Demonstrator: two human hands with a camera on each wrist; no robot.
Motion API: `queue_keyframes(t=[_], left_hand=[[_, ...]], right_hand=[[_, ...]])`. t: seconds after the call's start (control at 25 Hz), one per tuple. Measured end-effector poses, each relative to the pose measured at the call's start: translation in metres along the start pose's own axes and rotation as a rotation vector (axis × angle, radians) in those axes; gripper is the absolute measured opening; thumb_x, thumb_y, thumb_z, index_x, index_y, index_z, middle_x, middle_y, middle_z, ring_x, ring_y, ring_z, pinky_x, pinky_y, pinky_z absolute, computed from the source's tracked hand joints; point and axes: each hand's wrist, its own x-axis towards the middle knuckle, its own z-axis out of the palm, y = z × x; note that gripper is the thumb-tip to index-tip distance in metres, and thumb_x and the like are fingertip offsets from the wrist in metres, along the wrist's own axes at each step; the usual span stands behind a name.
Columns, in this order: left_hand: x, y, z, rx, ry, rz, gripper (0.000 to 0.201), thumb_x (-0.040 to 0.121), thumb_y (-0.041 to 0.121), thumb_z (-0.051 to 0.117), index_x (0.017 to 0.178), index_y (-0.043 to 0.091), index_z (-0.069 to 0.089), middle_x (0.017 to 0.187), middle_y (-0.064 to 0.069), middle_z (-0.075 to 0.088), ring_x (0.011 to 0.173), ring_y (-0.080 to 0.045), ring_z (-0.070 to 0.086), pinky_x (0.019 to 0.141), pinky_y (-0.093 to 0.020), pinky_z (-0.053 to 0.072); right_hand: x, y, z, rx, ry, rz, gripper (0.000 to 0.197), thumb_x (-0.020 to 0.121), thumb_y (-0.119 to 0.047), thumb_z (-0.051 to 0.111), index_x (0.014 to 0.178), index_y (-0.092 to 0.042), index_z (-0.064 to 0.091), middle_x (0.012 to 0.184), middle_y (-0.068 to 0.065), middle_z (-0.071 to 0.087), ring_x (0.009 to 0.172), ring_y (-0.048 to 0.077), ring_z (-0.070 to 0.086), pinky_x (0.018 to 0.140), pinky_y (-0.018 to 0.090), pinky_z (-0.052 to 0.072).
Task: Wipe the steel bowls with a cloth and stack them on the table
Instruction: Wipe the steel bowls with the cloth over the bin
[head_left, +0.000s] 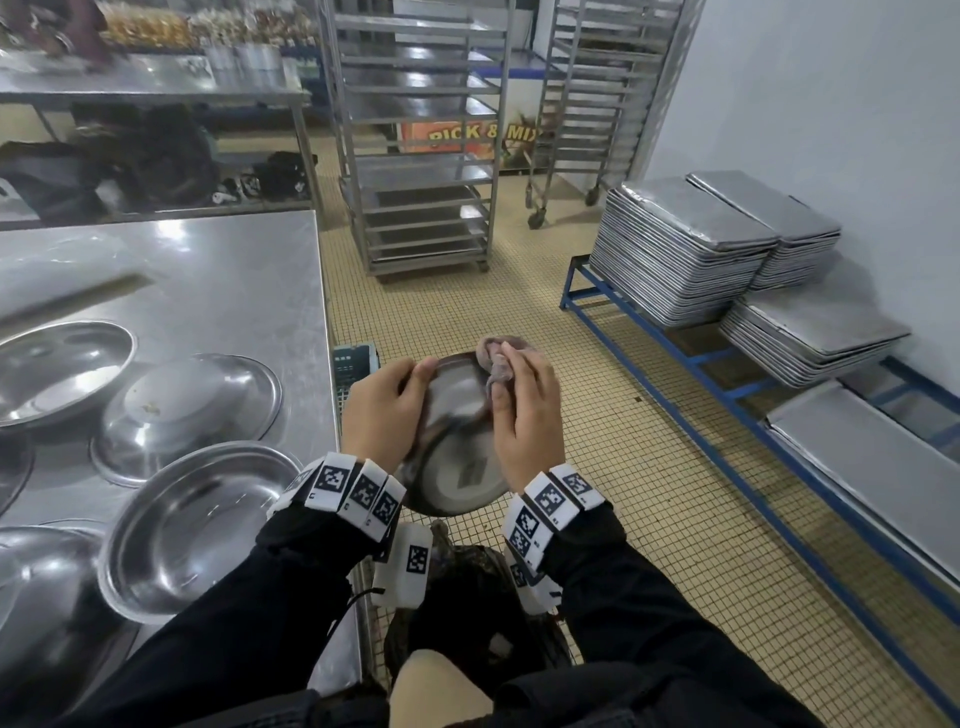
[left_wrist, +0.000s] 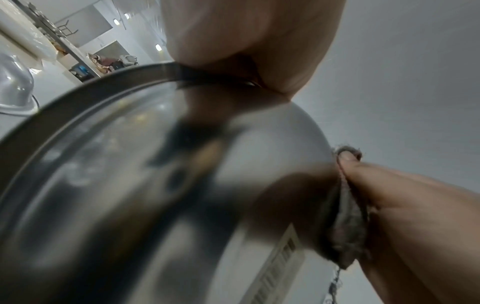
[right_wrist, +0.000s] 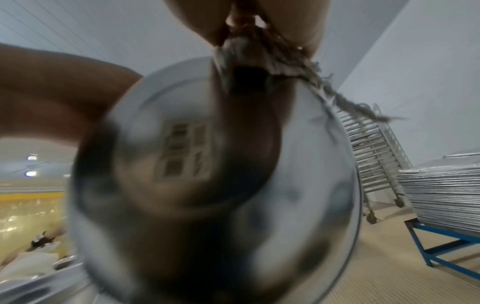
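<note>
I hold a steel bowl (head_left: 457, 441) tilted in the air, just off the table's right edge, its outer bottom turned toward me. My left hand (head_left: 387, 410) grips its left rim with the thumb over the edge. My right hand (head_left: 527, 410) holds a bunched greyish-pink cloth (head_left: 498, 358) and presses it on the bowl's far right side. The left wrist view shows the bowl's wall (left_wrist: 155, 185) with the cloth (left_wrist: 345, 222) against it. In the right wrist view the bowl's base (right_wrist: 207, 174) fills the frame under the cloth (right_wrist: 259, 59).
Several more steel bowls lie on the steel table (head_left: 234, 270), some upright (head_left: 197, 525), one upside down (head_left: 187, 410). A dark crate (head_left: 353, 364) stands on the floor past the table. Tray racks (head_left: 421, 156) and stacked baking trays (head_left: 685, 244) on a blue frame stand to the right.
</note>
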Motion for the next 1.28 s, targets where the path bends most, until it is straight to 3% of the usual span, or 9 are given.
queue_keyframes(t=[0.16,0.32,0.48,0.64,0.72,0.96,1.08,1.2,1.28], left_hand=[[0.000,0.006,-0.003,0.047,0.034,0.025,0.046,0.099,0.040,0.046,0.058,0.020,0.044,0.050,0.004,0.046,0.047,-0.009,0.040,0.048,-0.025,0.031],[-0.004,0.003,-0.004,-0.053,0.091,-0.001,0.044,0.101,0.032,0.044,0.057,0.026,0.041,0.049,0.009,0.041,0.046,-0.006,0.039,0.048,-0.015,0.031],[-0.003,-0.003,-0.005,-0.044,0.081,-0.041,0.040,0.101,0.037,0.041,0.063,0.027,0.047,0.055,0.005,0.047,0.052,-0.010,0.041,0.050,-0.016,0.033],[-0.003,0.000,-0.001,0.002,0.057,-0.013,0.040,0.100,0.040,0.040,0.068,0.022,0.052,0.060,0.003,0.053,0.055,-0.011,0.046,0.052,-0.020,0.032],[-0.002,0.001,0.001,-0.010,0.069,0.008,0.041,0.100,0.042,0.040,0.074,0.017,0.059,0.063,0.000,0.059,0.058,-0.013,0.051,0.055,-0.027,0.038],[-0.001,-0.003,-0.008,-0.156,0.098,-0.033,0.034,0.101,0.039,0.041,0.072,0.033,0.058,0.062,0.006,0.058,0.060,-0.011,0.049,0.059,-0.028,0.040],[0.000,-0.008,-0.010,-0.247,0.082,-0.083,0.037,0.099,0.043,0.043,0.067,0.032,0.059,0.056,0.013,0.052,0.058,-0.012,0.048,0.060,-0.030,0.041],[-0.008,-0.001,-0.009,-0.440,0.069,-0.150,0.038,0.098,0.036,0.048,0.072,0.012,0.061,0.060,0.005,0.055,0.056,-0.008,0.054,0.059,-0.023,0.048],[-0.013,-0.002,-0.007,-0.496,0.059,-0.163,0.033,0.097,0.024,0.053,0.077,0.000,0.061,0.062,0.001,0.055,0.055,-0.005,0.056,0.054,-0.015,0.046]], right_hand=[[-0.006,0.007,-0.007,0.008,-0.064,-0.105,0.037,0.098,-0.032,0.036,0.129,-0.018,0.050,0.137,0.001,0.046,0.129,0.017,0.040,0.105,0.039,0.036],[-0.004,0.021,-0.016,0.129,-0.029,0.335,0.035,0.100,-0.032,0.038,0.131,-0.021,0.051,0.134,-0.003,0.051,0.112,0.002,0.047,0.100,0.036,0.045],[-0.020,0.021,-0.019,0.139,-0.014,0.196,0.041,0.098,-0.024,0.046,0.139,-0.022,0.044,0.137,-0.007,0.049,0.115,-0.013,0.042,0.092,0.005,0.037],[-0.014,-0.008,-0.001,-0.008,-0.073,-0.171,0.039,0.097,-0.030,0.042,0.133,-0.018,0.051,0.138,0.001,0.049,0.131,0.018,0.040,0.107,0.037,0.037],[-0.002,-0.016,0.005,-0.134,-0.050,-0.186,0.040,0.097,-0.033,0.038,0.130,-0.017,0.052,0.137,0.000,0.049,0.132,0.021,0.038,0.110,0.042,0.031],[0.008,0.006,-0.018,0.176,-0.016,0.563,0.029,0.100,-0.030,0.036,0.113,-0.015,0.057,0.114,0.000,0.057,0.106,0.016,0.055,0.084,0.029,0.047],[-0.002,0.026,-0.029,0.106,-0.085,0.720,0.032,0.100,-0.038,0.036,0.104,-0.019,0.062,0.094,-0.004,0.063,0.096,0.018,0.061,0.071,0.024,0.043],[0.005,0.034,-0.032,0.265,-0.163,0.966,0.055,0.093,-0.061,0.030,0.089,-0.018,0.063,0.091,0.006,0.067,0.095,0.028,0.064,0.080,0.039,0.053],[0.013,0.031,-0.038,0.615,-0.232,1.160,0.070,0.088,-0.068,0.032,0.098,-0.007,0.065,0.095,0.017,0.069,0.095,0.036,0.066,0.087,0.052,0.052]])
